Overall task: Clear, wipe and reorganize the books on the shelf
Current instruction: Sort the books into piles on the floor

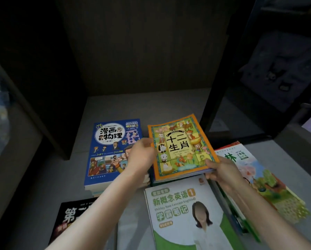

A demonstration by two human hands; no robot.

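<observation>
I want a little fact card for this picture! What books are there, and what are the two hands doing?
held book: orange book, on top of a thin stack
left hand: holds the orange book's left edge
right hand: grips its near right corner
left side: blue book, lying flat
front: green and white book
right side: tree book
near left: black book
behind: shelf, dark inside
</observation>
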